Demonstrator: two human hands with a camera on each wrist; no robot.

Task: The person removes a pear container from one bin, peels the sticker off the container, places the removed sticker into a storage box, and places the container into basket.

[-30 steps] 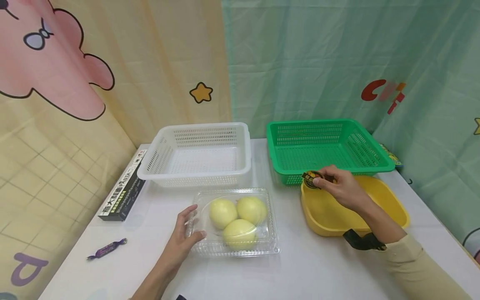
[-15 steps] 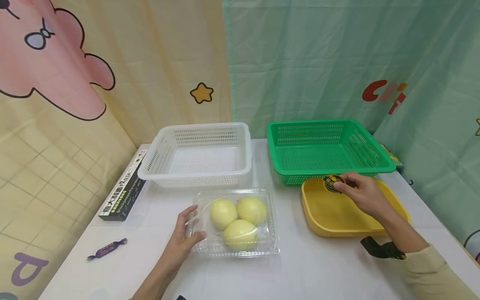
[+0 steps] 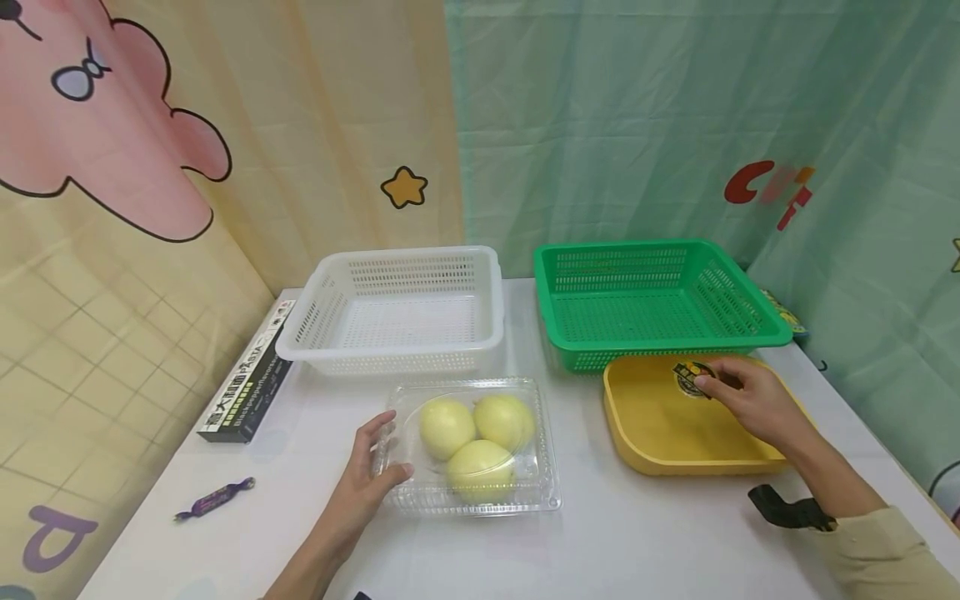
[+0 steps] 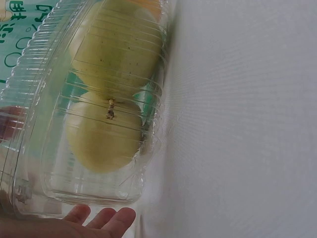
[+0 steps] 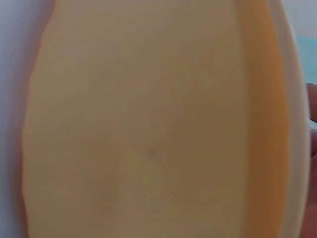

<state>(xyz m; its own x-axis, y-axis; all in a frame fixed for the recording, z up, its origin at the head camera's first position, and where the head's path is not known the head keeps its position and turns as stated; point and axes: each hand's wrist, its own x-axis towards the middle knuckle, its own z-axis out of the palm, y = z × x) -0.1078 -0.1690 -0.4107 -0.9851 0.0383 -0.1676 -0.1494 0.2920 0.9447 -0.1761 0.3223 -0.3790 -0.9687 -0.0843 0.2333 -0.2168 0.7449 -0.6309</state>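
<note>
My left hand [image 3: 367, 475] rests against the left end of a clear plastic clamshell box [image 3: 546, 467], with thumb and fingers spread along that side. Three pale yellow-green fruits [image 3: 480, 471] lie inside; the left wrist view shows a stem on one fruit [image 4: 104, 141], with my fingertips [image 4: 121, 218] at the box's end. My right hand [image 3: 761, 404] pinches a small round black-and-yellow label [image 3: 688, 379] over a yellow tub [image 3: 652, 417]. Blurred in the right wrist view, the tub's inside [image 5: 148, 109] fills most of the picture, and fingers [image 5: 313, 104] show at the right edge.
Behind stand a white basket [image 3: 390, 346] and a green basket [image 3: 660, 333], side by side. At the left lie a black-and-white pasta box [image 3: 243, 375] and a purple wrapped candy [image 3: 215, 498]. A small colourful packet [image 3: 787, 317] peeks out beyond the green basket.
My right hand has moved right and slightly down with the label, from the yellow tub's back left corner to further over its inside. The left hand and clamshell box stay put.
</note>
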